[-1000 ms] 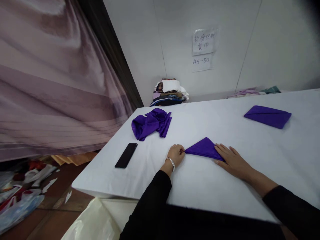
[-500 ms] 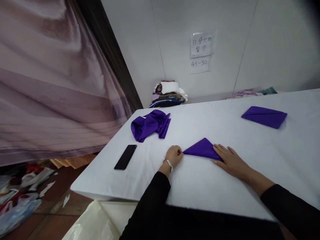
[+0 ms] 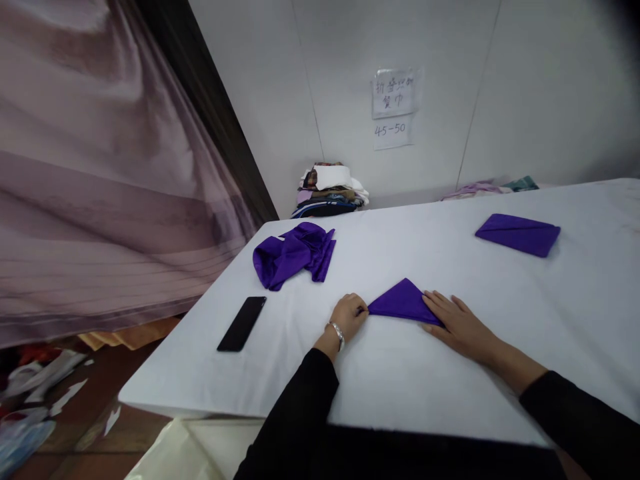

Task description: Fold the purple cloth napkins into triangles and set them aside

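A purple cloth napkin [image 3: 401, 302], folded to a flat triangle, lies on the white-covered table [image 3: 400, 387] in front of me. My left hand [image 3: 349, 315], with a silver bracelet at the wrist, pinches the napkin's left corner between thumb and fingers. On the right end of the triangle rests my right hand [image 3: 456, 321], flat with fingers stretched, hiding that corner. A second purple napkin [image 3: 519, 233], folded into a flat four-sided shape, lies farther back on the right. Loose purple cloth [image 3: 295, 257] sits crumpled toward the left.
A black phone [image 3: 242, 324] lies near the table's left edge. Stacked folded clothes [image 3: 331, 190] stand behind the table, by a wall with handwritten paper signs [image 3: 394, 107]. A pinkish curtain [image 3: 110, 173] hangs at left; plastic bags [image 3: 25, 433] lie on the floor.
The view has shifted slightly. My left hand has closed a bit further over the napkin's left corner; my right hand stays flat on the other end.
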Available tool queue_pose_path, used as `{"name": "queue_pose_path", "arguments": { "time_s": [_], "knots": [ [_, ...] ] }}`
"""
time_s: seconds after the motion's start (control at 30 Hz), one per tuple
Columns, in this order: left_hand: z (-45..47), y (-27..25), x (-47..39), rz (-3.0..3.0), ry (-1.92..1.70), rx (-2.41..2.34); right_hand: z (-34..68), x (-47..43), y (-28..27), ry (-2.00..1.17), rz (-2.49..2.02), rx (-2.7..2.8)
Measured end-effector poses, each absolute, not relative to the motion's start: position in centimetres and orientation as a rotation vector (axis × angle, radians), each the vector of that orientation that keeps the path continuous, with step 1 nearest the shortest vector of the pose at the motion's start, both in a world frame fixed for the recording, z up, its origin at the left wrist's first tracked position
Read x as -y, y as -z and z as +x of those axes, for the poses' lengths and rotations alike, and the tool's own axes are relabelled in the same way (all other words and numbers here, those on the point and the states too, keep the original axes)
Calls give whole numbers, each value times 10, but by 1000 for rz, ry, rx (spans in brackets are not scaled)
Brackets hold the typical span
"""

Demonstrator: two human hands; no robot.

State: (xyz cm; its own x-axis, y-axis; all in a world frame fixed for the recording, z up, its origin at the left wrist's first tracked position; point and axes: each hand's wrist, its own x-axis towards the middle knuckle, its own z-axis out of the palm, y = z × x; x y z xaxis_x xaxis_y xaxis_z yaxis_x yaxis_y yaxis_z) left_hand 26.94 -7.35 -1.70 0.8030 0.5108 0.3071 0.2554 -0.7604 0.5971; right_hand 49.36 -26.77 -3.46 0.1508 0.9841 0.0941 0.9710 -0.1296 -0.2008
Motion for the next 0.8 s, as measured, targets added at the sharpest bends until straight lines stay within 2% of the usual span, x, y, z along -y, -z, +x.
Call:
{"name": "queue_pose_path", "arguments": {
  "time_s": [0.2,0.37,0.63,0.8],
  "knots": [
    [264,5,71,2451,-625,-661,494,268,36,-90,-2204,1912],
    [312,-9,88,2539,-695,-557,496,268,42,-65,-2175,1900],
    [360,12,120,2865,-118,-529,505,265,71,85,-2105,1887],
    [354,15,123,2898,-83,-513,520,267,113,170,-1967,1839]
  ]
}}
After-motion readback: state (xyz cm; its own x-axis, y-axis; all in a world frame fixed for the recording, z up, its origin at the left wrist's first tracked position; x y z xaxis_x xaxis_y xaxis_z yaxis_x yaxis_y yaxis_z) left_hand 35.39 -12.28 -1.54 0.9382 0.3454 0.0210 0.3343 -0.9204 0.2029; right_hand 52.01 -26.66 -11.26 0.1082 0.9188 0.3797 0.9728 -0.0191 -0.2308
